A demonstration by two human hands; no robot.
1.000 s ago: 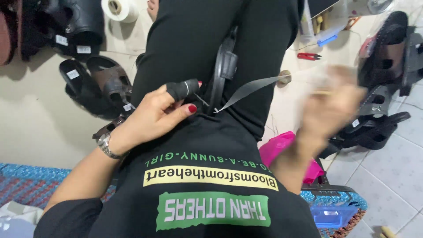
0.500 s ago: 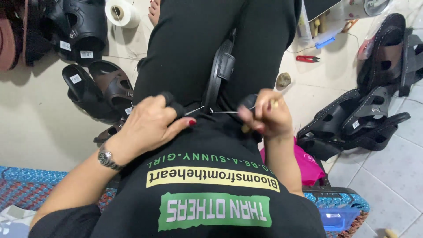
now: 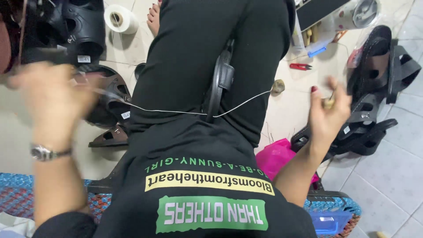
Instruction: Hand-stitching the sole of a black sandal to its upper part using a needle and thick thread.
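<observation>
I hold a black moulded rubber sandal [image 3: 221, 81] upright between my knees, its long axis running away from me, and a thin white thread [image 3: 176, 111] passes through it near the strap. The thread lies almost level, across my lap from side to side: one end goes to my left hand [image 3: 50, 103], the other end climbs a little to my right hand [image 3: 327, 112]. Both hands are pulled out well apart from the sandal, on opposite sides of it, so the thread looks taut. My left hand is blurred; I think its fingers close on the thread end, but I cannot tell the grip for sure. The fingers [image 3: 324, 94] of my right hand are narrow, pinched on the other end of the thread together with a small yellowish tool, maybe a needle holder. The right hand seems to me a little nearer to the sandal than the left one. Around me on the tiled floor [image 3: 387, 176] lie more black sandals [image 3: 374, 110], a roll of white tape [image 3: 120, 18] and small red snips [image 3: 300, 66].
</observation>
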